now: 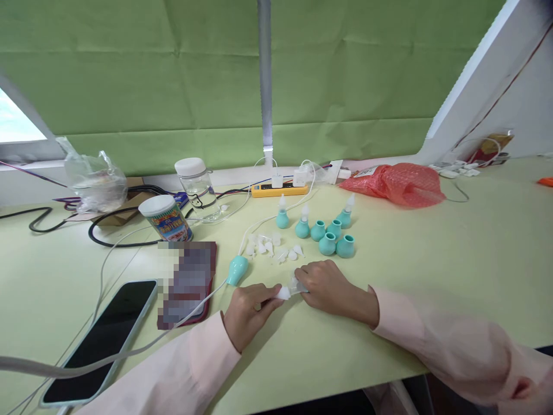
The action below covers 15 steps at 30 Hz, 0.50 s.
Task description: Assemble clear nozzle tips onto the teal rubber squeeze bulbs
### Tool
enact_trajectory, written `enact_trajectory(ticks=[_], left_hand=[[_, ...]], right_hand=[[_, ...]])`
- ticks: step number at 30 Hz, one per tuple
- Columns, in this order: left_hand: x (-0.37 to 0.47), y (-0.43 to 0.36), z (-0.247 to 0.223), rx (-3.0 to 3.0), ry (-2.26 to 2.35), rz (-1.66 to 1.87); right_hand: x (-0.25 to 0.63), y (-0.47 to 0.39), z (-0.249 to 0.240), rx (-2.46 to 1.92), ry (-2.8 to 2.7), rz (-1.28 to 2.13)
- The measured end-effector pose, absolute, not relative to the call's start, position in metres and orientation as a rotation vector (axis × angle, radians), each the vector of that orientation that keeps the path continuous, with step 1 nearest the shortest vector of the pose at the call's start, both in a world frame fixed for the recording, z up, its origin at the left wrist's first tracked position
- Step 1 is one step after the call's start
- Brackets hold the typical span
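Near the table's front, my left hand pinches a small white tip between thumb and fingers. My right hand is closed on a clear plastic piece that meets the white tip. Beyond the hands lie several small white and translucent parts. Behind my right hand stand several teal bulbs with open necks, and others that carry clear pointed tops. A teal bulb-shaped piece on a white cable lies left of the small parts.
Two phones lie at the left, crossed by a white cable. Behind them stand a printed canister and a clear jar. A yellow power strip and red bubble wrap lie along the back.
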<state>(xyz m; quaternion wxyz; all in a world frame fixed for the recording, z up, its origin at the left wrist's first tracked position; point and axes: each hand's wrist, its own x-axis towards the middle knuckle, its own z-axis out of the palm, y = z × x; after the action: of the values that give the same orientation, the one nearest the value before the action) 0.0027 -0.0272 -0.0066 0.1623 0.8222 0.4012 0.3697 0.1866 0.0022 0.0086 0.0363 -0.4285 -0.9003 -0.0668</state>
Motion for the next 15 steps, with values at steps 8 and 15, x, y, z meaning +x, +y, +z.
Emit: enact_trajectory(ticks=[8, 15], left_hand=[[0.0036, -0.0295, -0.0039, 2.369, 1.147, 0.832], [0.0058, -0.0298, -0.0137, 3.052, 1.108, 0.831]], right_hand=[[0.1864, 0.001, 0.0053, -1.197, -2.891, -0.311], [0.1815, -0.004, 0.0024, -1.236, -2.928, -0.287]])
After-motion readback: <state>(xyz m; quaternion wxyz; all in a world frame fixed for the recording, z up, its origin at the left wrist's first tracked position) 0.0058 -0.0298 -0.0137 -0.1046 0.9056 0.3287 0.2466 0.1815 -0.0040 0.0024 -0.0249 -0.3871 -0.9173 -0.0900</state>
